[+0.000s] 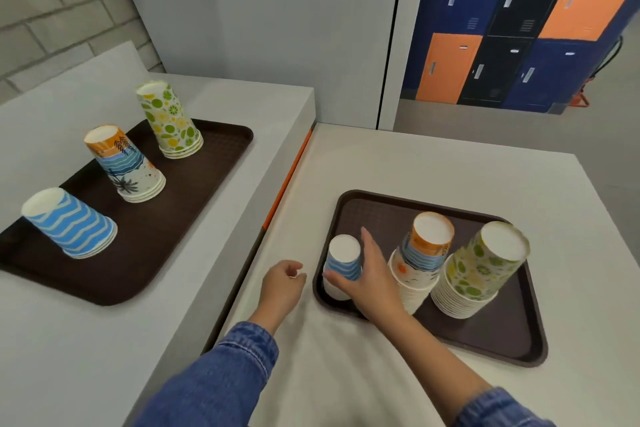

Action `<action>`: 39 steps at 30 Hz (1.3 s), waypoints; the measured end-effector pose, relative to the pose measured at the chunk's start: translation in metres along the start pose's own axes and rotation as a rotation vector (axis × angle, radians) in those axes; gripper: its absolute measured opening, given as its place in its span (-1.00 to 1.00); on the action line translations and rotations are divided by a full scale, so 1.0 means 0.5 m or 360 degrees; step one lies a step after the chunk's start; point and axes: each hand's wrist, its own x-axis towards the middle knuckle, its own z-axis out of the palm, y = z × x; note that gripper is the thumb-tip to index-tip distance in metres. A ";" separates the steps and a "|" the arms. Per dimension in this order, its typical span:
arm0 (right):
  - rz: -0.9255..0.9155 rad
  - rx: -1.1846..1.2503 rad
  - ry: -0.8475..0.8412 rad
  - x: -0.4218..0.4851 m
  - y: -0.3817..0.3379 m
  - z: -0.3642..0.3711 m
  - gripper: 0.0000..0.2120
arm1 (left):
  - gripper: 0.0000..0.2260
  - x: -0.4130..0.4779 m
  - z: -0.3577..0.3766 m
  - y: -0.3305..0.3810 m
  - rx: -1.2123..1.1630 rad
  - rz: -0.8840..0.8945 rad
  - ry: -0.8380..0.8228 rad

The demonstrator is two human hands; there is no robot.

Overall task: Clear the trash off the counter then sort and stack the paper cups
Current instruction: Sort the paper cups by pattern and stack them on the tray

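Your right hand (369,276) grips the upright, upturned blue wave-striped paper cup (344,262) at the brown plastic tray's (485,340) near-left corner, while your left hand (282,284), loosely curled and empty, hovers just left of it.

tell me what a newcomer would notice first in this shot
The right hand grips a short blue wavy cup stack at the left end of the near tray, beside a taller beach-print stack and a citrus-print stack. On the left counter, a second tray holds three upside-down stacks in the same prints. Orange, blue and black lockers fill the upper right.
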 end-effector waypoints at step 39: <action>-0.0154 0.0252 0.0370 0.029 -0.076 -0.047 -0.39 | -0.37 0.021 0.048 -0.006 0.0169 0.0719 -0.0409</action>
